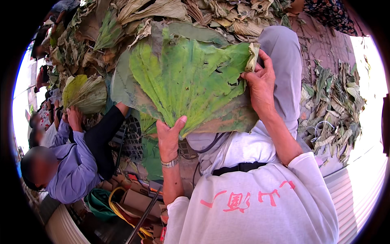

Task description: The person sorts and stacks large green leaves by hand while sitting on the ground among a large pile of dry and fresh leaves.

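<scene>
A large green lotus leaf (189,79), folded into a fan shape with ragged, holed patches, spreads over my lap. My left hand (170,128) pinches its narrow base, thumb on top. At the upper right corner my right hand (260,79) grips the edge, where a curled dry piece (253,57) sticks up by the fingers. Beneath the green leaf lie duller grey-green and brownish leaves (123,79), partly hidden by it. They rest across my legs, near my grey trouser knee (280,55).
Heaped dried leaves (213,15) lie ahead, and more leaves (332,109) lie on the paving at right. At left a seated person (73,170) in a blue-purple shirt holds another folded leaf (85,94). Cardboard (141,202) and a green bag (100,204) sit at lower left, beside a metal bar (144,215).
</scene>
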Action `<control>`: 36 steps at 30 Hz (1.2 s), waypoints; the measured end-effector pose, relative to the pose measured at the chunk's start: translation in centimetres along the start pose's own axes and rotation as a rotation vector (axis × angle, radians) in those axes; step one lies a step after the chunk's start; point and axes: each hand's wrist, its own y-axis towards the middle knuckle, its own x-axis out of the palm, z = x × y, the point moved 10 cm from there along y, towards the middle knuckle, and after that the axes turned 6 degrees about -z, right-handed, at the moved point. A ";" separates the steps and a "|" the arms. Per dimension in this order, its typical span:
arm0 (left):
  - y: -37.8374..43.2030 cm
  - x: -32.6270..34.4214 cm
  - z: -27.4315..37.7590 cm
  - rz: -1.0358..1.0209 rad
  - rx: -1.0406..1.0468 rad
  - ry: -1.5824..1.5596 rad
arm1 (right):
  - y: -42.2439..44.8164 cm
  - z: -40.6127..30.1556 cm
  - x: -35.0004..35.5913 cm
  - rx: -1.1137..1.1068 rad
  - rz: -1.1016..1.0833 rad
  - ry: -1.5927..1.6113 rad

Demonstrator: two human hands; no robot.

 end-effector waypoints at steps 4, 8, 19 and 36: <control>-0.2 -0.4 0.1 0.006 -0.005 0.000 | -0.7 0.1 -3.2 0.055 0.073 -0.040; -0.6 -1.6 0.0 0.032 -0.016 0.032 | -1.0 -3.1 -5.7 -0.149 0.188 -0.147; 0.6 -0.7 -1.5 -0.041 -0.086 0.023 | -4.2 -1.7 15.2 -0.745 -0.827 -1.130; 0.7 -1.1 -1.3 -0.122 -0.083 0.006 | -0.7 -6.5 16.3 -0.984 -0.554 -0.928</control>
